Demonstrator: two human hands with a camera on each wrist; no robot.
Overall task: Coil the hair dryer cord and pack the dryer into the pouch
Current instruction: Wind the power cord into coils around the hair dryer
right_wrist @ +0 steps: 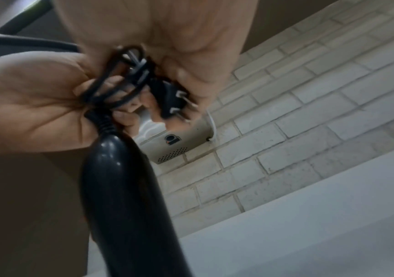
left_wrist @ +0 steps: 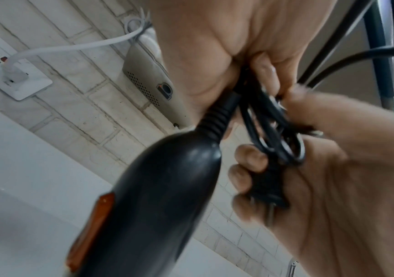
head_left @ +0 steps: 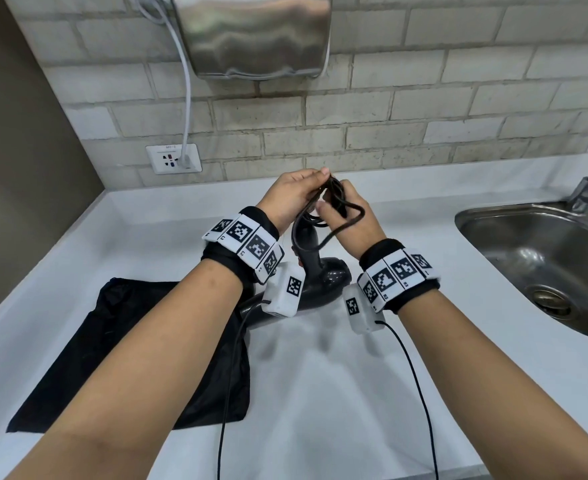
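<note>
Up close, both hands are gripping the coiled cord point(head_left: 334, 206): left hand point(head_left: 291, 197), right hand point(head_left: 349, 220); wristbands are hiding part of the dryer point(head_left: 323, 275).

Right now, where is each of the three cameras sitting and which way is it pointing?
Head: on the person's head, looking down at the counter, pouch, sink; both forearms and hands show.
Left wrist: under the left hand, looking up along the hair dryer handle to the brick wall; both hands' fingers show.
Right wrist: under the right hand, looking up the same handle; both hands show.
Shared: both wrist views show the cord coils, the plug and the wall hand dryer.
</note>
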